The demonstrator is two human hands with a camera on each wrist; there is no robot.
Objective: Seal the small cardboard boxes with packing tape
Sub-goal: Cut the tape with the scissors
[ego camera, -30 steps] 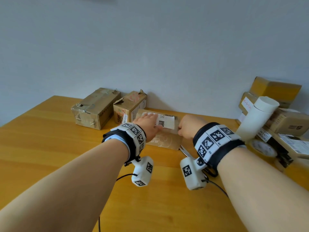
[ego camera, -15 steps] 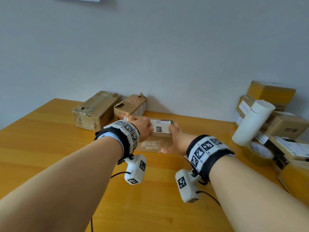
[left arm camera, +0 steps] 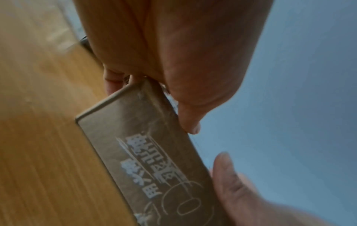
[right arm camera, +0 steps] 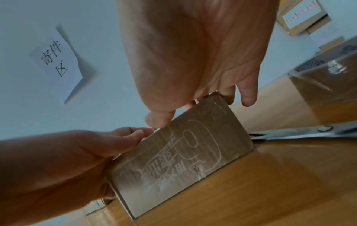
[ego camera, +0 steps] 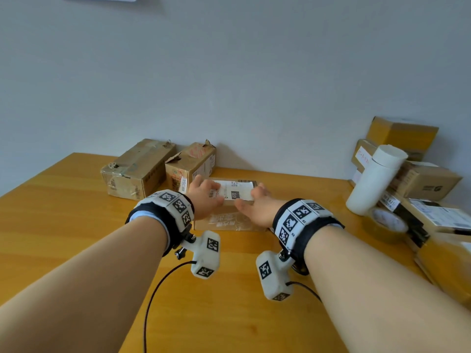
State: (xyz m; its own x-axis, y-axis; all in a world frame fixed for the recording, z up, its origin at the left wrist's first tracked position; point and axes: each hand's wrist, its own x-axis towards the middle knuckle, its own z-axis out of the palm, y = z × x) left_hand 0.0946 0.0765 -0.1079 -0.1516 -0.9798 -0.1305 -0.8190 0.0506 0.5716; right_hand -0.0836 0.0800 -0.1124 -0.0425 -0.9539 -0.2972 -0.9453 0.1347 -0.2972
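A small flat cardboard box with a white label on top and white print on its front stands on the wooden table near the wall. My left hand grips its left end, thumb on the near top edge. My right hand grips the right end, thumb on the top edge and fingers behind the box. The wrist views show the printed front of the box between both hands. A roll of clear packing tape lies to the right, untouched.
Two worn cardboard boxes stand at the back left, close to my left hand. A white cylinder leans on a stack of boxes at the right. Scissors lie just right of the held box. A paper note hangs on the wall.
My right hand went from a fist beside the box to clasping its right end. My left hand slid off the label to the left end. The head view tilted upward.
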